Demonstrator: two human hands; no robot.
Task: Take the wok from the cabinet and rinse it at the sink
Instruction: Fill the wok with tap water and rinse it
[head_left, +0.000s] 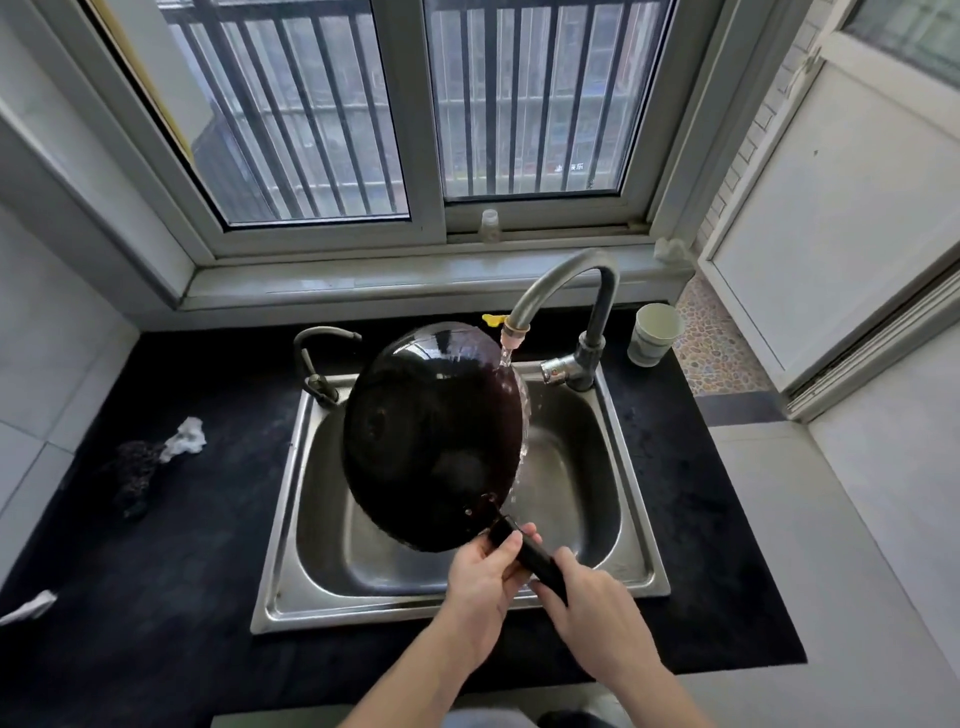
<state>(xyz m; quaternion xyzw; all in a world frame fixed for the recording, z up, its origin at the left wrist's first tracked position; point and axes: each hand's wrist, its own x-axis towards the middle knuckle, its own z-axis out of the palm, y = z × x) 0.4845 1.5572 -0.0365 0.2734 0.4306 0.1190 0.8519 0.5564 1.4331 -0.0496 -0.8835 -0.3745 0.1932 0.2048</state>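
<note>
A black wok (431, 436) is held tilted on its side over the steel sink (291, 519), its dark outer bottom facing me. Water runs from the curved tap (566, 283) onto the wok's upper right rim and streams down its right edge into the basin. Both of my hands grip its black handle (535, 558): my left hand (483, 577) close to the wok's body, my right hand (597, 608) further back on the handle's end. The wok's inside is hidden from me.
A white cup (653, 335) stands on the black counter (156, 545) right of the tap. A second small tap (317, 364) sits at the sink's back left. A dark scrubber (132, 473) and a white crumpled cloth (184, 439) lie at left. A window is behind.
</note>
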